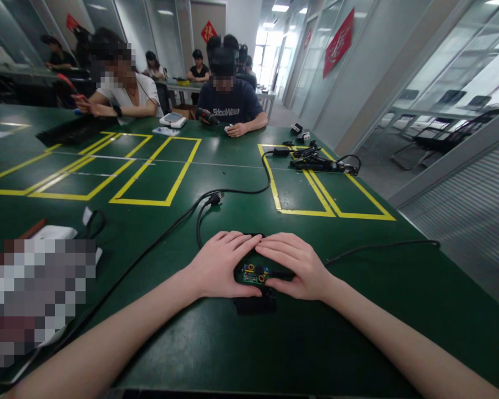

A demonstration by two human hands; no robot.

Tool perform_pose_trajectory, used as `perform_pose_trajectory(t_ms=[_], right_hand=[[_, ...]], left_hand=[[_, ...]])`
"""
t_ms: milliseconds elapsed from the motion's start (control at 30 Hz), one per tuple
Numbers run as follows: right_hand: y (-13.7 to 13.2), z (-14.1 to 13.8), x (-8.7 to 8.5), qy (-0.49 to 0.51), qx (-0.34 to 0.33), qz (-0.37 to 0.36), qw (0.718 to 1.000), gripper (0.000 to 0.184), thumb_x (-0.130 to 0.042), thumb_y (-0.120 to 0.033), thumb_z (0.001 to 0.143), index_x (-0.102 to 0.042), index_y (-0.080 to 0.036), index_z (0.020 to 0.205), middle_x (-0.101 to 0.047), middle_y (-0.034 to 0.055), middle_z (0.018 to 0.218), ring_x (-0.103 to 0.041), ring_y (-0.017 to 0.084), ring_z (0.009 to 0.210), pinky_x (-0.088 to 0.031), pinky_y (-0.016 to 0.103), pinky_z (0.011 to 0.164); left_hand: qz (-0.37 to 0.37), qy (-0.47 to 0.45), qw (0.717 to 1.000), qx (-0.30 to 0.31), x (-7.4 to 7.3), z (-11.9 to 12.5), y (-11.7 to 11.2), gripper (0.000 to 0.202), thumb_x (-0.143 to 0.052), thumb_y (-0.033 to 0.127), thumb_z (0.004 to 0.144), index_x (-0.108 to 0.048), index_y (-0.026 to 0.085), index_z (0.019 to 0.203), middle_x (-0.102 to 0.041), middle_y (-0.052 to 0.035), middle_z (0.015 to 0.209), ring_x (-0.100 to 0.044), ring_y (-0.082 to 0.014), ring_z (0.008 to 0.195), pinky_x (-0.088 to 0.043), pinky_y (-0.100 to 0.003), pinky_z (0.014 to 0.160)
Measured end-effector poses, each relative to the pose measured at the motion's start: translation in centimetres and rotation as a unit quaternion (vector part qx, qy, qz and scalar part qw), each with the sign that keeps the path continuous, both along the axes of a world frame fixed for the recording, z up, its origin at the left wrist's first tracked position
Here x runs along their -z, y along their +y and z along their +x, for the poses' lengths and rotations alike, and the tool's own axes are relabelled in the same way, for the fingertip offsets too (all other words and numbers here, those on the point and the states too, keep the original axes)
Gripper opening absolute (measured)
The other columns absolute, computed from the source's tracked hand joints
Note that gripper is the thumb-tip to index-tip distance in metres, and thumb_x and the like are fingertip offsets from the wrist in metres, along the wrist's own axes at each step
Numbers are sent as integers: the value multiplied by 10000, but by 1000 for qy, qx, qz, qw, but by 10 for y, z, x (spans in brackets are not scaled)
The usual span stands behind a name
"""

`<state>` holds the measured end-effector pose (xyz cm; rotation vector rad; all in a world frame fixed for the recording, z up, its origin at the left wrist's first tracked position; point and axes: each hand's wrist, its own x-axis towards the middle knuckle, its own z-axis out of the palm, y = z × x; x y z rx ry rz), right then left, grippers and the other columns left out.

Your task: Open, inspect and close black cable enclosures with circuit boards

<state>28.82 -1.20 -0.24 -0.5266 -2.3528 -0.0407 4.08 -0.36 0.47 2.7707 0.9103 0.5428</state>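
A small green circuit board (253,274) with coloured parts sits in a black housing (255,303) on the green table (216,343), near the front edge. My left hand (222,265) curls over its left side, fingers together and thumb under the board. From the other side my right hand (294,265) covers the board's right part, fingertips meeting the left hand's above it. Both hands grip the board and housing between them. A black cable (378,247) runs from under my right hand toward the right.
A black power cord and plug (213,198) snake across the table's middle. Yellow tape rectangles (153,172) mark the surface. Black adapters and cables (316,160) lie at the far right. White devices (54,233) sit at left. Two people sit across the table.
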Motion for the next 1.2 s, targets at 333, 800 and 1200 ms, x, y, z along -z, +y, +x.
perform_pose_trajectory(t_ms=[333, 800, 1200], right_hand=[[2, 10, 2, -87, 2, -115, 990, 732, -740, -479, 902, -491, -202, 1533, -618, 185, 1452, -616, 319, 1314, -525, 494, 1075], [4, -2, 10, -55, 71, -144, 986, 466, -572, -187, 952, -591, -209, 1417, -689, 144, 1326, -662, 280, 1213, -577, 487, 1019], [1, -9, 15, -67, 81, -148, 984, 663, -556, -103, 826, -538, -213, 1480, -558, 163, 1510, -558, 323, 1344, -501, 569, 1105]], left_hand=[[32, 16, 999, 26, -8, -13, 14, 365, -718, 475, 883, -678, 166, 1072, -722, -75, 1024, -695, -234, 915, -507, -321, 759], [7, 89, 994, -68, -6, -14, 21, 291, -607, 359, 1004, -614, 183, 773, -654, -2, 764, -649, -168, 716, -359, -272, 608], [-40, 83, 991, -101, -2, -11, 21, 320, -531, 369, 1056, -536, 200, 785, -646, 6, 750, -617, -170, 665, -350, -268, 601]])
